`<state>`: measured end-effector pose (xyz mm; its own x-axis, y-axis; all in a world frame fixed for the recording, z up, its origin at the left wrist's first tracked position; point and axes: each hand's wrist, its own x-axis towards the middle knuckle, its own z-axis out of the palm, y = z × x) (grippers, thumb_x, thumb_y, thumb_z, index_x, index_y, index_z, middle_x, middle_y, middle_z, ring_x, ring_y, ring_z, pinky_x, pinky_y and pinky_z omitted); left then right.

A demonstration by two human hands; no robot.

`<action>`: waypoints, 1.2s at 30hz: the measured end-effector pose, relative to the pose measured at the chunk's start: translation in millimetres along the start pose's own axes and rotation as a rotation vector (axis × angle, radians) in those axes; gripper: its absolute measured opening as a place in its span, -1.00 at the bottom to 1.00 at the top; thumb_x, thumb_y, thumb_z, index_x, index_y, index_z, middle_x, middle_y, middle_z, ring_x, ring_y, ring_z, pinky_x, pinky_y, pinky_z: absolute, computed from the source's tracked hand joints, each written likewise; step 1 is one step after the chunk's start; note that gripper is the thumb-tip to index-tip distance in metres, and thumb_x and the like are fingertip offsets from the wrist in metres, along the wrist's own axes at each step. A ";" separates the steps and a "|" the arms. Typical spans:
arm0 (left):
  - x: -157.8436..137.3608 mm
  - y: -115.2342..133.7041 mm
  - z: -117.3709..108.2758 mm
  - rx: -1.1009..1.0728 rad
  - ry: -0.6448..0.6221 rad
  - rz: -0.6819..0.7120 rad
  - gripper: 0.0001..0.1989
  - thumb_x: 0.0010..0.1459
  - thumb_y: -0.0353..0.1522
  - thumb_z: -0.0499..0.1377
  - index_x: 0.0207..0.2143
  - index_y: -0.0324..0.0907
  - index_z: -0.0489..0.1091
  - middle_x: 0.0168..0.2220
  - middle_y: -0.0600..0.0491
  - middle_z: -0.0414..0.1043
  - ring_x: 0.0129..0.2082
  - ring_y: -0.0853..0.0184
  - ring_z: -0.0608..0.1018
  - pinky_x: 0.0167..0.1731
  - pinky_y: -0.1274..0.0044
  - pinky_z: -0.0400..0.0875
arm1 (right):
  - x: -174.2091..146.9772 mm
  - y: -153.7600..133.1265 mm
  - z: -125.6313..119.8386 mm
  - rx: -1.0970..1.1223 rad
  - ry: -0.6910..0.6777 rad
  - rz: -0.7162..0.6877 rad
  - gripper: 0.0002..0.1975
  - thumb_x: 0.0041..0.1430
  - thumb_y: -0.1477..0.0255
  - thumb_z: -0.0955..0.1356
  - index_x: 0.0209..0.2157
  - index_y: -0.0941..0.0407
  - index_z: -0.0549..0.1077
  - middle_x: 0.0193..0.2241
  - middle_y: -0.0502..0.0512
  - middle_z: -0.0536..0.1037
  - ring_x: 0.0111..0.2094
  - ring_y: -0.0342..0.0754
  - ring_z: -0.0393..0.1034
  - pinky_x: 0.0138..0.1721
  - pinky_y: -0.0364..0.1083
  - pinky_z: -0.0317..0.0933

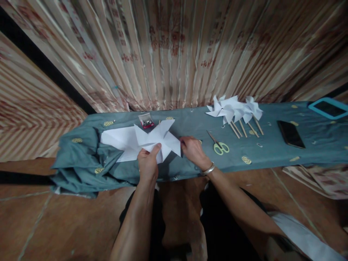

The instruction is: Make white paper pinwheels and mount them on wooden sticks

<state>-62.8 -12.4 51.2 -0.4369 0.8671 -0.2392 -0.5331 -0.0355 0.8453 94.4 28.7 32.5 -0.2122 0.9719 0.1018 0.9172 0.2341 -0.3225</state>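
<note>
A white paper pinwheel with folded blades is in my left hand, its thumb pressed on the paper near the middle and the fingers underneath. My right hand, with a silver bangle at the wrist, is at the tip of the pinwheel's right blade. Its fingers are curled together; whether they pinch the blade or a small item is hidden. More white paper sheets lie partly under the pinwheel. Behind it stands a small open box of metal pins.
Green-handled scissors lie right of my right hand. Farther right are several finished pinwheels on wooden sticks, a black phone and a blue-framed tablet. A green cloth covers the narrow table, with a patterned curtain behind.
</note>
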 end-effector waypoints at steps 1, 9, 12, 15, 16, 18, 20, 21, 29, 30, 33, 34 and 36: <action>-0.6 -0.6 0.4 -0.003 -0.011 0.003 -0.68 -0.37 -0.37 0.42 -0.45 -0.25 0.49 -0.52 0.10 0.53 -0.46 0.38 0.54 -0.29 0.54 0.41 | -1.3 5.4 -5.4 0.033 0.024 0.027 -0.76 0.22 0.53 0.21 -0.29 0.13 0.51 -0.33 0.17 0.59 -0.26 0.03 0.45 -0.22 -0.09 0.20; -7.8 -9.7 4.7 0.062 -0.069 -0.004 -0.73 -0.33 -0.36 0.40 -0.48 -0.24 0.50 -0.50 0.08 0.55 -0.48 0.39 0.53 -0.35 0.54 0.42 | -38.9 -0.3 -46.4 1.055 0.211 0.094 -0.84 0.01 0.28 0.42 -0.41 0.08 0.49 -0.18 0.11 0.59 -0.14 -0.02 0.47 -0.06 -0.03 0.30; -13.9 -15.1 7.7 0.099 -0.106 -0.002 -0.74 -0.30 -0.36 0.39 -0.46 -0.25 0.52 -0.48 0.07 0.56 -0.49 0.39 0.52 -0.37 0.54 0.42 | -53.2 -18.9 -38.9 1.007 0.210 0.054 -0.88 0.02 0.30 0.44 -0.43 0.05 0.51 0.15 0.08 0.37 0.17 0.04 0.27 0.18 0.05 0.13; -19.4 -19.6 10.0 0.143 -0.151 -0.009 -0.75 -0.27 -0.36 0.38 -0.44 -0.26 0.54 -0.46 0.05 0.57 -0.49 0.36 0.53 -0.38 0.53 0.42 | -56.5 -23.6 -28.8 0.906 0.202 0.069 -0.92 0.05 0.34 0.43 -0.43 0.05 0.53 0.24 0.04 0.25 0.29 0.05 0.07 0.24 0.05 0.03; -20.6 -20.7 10.5 0.159 -0.160 -0.013 -0.76 -0.26 -0.35 0.38 -0.44 -0.26 0.54 -0.45 0.04 0.58 -0.49 0.36 0.54 -0.39 0.53 0.42 | -55.8 -22.3 -26.5 0.886 0.203 0.070 -0.93 0.05 0.35 0.43 -0.43 0.05 0.53 0.24 0.05 0.24 0.30 0.05 0.04 0.25 0.04 0.02; -22.1 -22.7 11.4 0.180 -0.176 -0.014 -0.74 -0.25 -0.35 0.38 -0.42 -0.26 0.55 -0.43 0.03 0.59 -0.48 0.34 0.55 -0.38 0.51 0.43 | -53.1 -17.6 -24.0 0.865 0.207 0.073 -0.93 0.05 0.37 0.43 -0.43 0.06 0.54 0.23 0.06 0.26 0.32 0.06 0.01 0.25 0.03 0.02; -22.7 -24.2 12.4 0.189 -0.190 -0.004 -0.73 -0.25 -0.35 0.38 -0.41 -0.25 0.56 -0.42 0.03 0.60 -0.45 0.32 0.56 -0.36 0.50 0.44 | -50.5 -12.6 -23.6 0.845 0.199 0.084 -0.94 0.05 0.38 0.43 -0.43 0.06 0.54 0.21 0.07 0.29 0.32 0.06 0.01 0.25 0.04 0.00; -22.8 -24.7 13.0 0.192 -0.198 0.002 -0.73 -0.25 -0.35 0.39 -0.41 -0.25 0.56 -0.41 0.02 0.60 -0.44 0.32 0.56 -0.35 0.50 0.45 | -49.6 -10.5 -23.8 0.833 0.193 0.090 -0.94 0.05 0.38 0.43 -0.42 0.06 0.55 0.20 0.07 0.30 0.31 0.05 0.01 0.25 0.04 0.00; -26.1 -24.6 18.8 0.245 -0.218 0.011 -0.78 -0.28 -0.36 0.39 -0.48 -0.25 0.55 -0.44 0.02 0.59 -0.45 0.31 0.55 -0.37 0.51 0.43 | -51.6 -3.6 -24.7 0.933 0.193 0.091 -0.93 0.03 0.35 0.44 -0.44 0.04 0.55 0.12 0.05 0.38 0.24 0.03 0.16 0.21 -0.01 0.07; -26.4 -25.0 19.1 0.245 -0.226 0.018 -0.79 -0.27 -0.36 0.39 -0.49 -0.24 0.55 -0.44 0.02 0.59 -0.45 0.32 0.55 -0.37 0.51 0.43 | -52.0 -3.2 -24.8 0.947 0.190 0.090 -0.92 0.02 0.34 0.44 -0.44 0.04 0.54 0.11 0.05 0.39 0.21 0.03 0.20 0.20 -0.01 0.08; -26.2 -27.0 19.0 0.252 -0.252 0.030 -0.80 -0.26 -0.35 0.39 -0.50 -0.24 0.54 -0.44 0.04 0.59 -0.45 0.33 0.54 -0.35 0.51 0.43 | -52.8 -2.2 -24.8 0.972 0.179 0.088 -0.88 0.01 0.30 0.45 -0.46 0.05 0.54 0.04 0.05 0.43 0.12 0.03 0.30 0.16 -0.01 0.13; -26.0 -27.7 18.9 0.257 -0.260 0.028 -0.79 -0.26 -0.34 0.39 -0.49 -0.24 0.55 -0.44 0.04 0.59 -0.45 0.33 0.54 -0.35 0.51 0.43 | -52.8 -1.8 -24.6 0.982 0.180 0.082 -0.87 0.00 0.29 0.46 -0.46 0.05 0.54 0.02 0.05 0.44 0.11 0.03 0.31 0.15 -0.01 0.14; -25.7 -28.7 18.7 0.265 -0.269 0.020 -0.77 -0.27 -0.34 0.39 -0.47 -0.25 0.55 -0.44 0.04 0.59 -0.46 0.33 0.55 -0.37 0.51 0.43 | -52.6 -0.9 -24.1 1.011 0.192 0.064 -0.85 0.00 0.27 0.46 -0.46 0.05 0.54 -0.01 0.06 0.45 0.10 0.04 0.31 0.12 -0.01 0.15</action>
<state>-22.8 -24.5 42.0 -0.2204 0.9683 -0.1174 -0.3054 0.0458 0.9511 112.9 -23.3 50.1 -0.0343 0.9836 0.1770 0.1936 0.1803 -0.9644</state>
